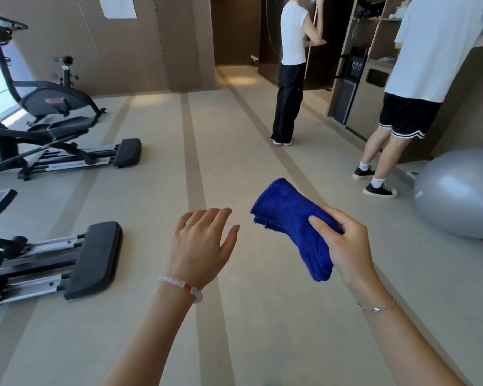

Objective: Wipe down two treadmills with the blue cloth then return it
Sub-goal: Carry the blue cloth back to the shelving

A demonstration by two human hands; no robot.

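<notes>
My right hand [343, 246] grips a folded blue cloth [287, 215] around its middle, with both ends of the cloth sticking out above and below the fingers. It is held in the air over the beige floor. My left hand [204, 243] hovers to the left of the cloth, fingers straight and relaxed, holding nothing and not touching it. No treadmill is plainly in view.
Elliptical machines [95, 260] and an exercise bike [53, 98] line the left side. A grey exercise ball [460, 190] sits at the right. Two people stand ahead: one [290, 65] by a dark doorway, one [418, 79] at shelves on the right. Striped floor runs between.
</notes>
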